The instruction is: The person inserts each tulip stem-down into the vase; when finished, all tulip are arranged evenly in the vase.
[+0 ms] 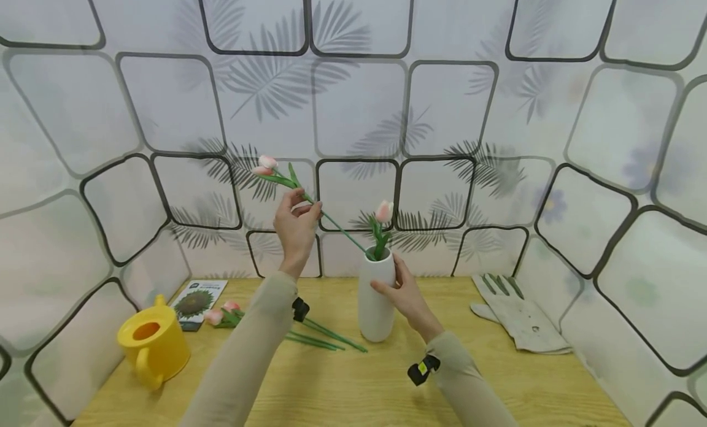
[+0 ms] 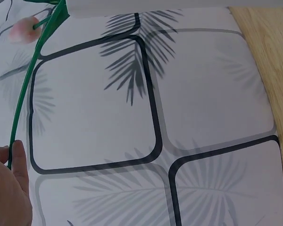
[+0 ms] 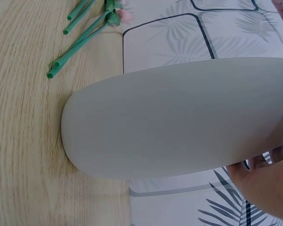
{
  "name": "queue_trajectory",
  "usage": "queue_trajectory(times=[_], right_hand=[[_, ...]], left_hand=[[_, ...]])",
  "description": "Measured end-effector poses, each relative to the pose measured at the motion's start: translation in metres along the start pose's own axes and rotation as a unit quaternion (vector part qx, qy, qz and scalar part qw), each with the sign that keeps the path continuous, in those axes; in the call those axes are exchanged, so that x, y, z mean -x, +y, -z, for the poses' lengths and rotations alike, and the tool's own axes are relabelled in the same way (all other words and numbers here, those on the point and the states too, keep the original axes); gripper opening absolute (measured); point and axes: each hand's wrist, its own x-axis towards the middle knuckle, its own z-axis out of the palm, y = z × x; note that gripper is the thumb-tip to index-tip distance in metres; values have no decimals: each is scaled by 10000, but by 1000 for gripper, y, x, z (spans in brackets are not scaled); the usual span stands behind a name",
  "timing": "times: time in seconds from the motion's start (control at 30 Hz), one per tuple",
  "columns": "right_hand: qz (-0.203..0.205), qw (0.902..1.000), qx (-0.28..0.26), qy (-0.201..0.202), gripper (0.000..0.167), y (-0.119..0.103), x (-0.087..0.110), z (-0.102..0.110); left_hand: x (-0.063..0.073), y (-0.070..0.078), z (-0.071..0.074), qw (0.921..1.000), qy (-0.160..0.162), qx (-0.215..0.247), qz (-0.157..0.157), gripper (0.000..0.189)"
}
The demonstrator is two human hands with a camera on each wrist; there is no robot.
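My left hand (image 1: pixel 298 227) pinches the green stem of an artificial pink tulip (image 1: pixel 266 164), with two blooms visible at its upper end. The stem slants down to the right, its lower end at the mouth of a white vase (image 1: pixel 375 304). Another pink tulip (image 1: pixel 383 212) stands upright in the vase. My right hand (image 1: pixel 405 295) grips the vase's upper right side, thumb in front. In the left wrist view, fingers and the stem (image 2: pixel 24 89) show at the left. The right wrist view is mostly filled by the vase (image 3: pixel 179 117), which stands on the table.
More pink tulips (image 1: pixel 221 316) lie on the wooden table (image 1: pixel 331 396), their stems (image 1: pixel 331 338) pointing toward the vase. A yellow watering can (image 1: pixel 166 347) and a sunflower packet (image 1: pixel 196 301) are at the left. Pale gloves (image 1: pixel 521 319) lie at the right. Patterned fabric walls surround the table.
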Motion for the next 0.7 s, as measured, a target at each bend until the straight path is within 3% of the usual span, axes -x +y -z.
queue_trajectory(times=[0.27, 0.4, 0.7], right_hand=[[47, 9999, 5, -111, 80, 0, 1, 1], [83, 9999, 3, -131, 79, 0, 2, 1], [81, 9999, 61, -76, 78, 2, -1, 0]], left_hand=[[8, -3, -10, 9989, -361, -146, -253, 30], [13, -4, -16, 9958, -621, -379, -552, 24], [26, -4, -23, 9882, -1110, -648, -832, 21]])
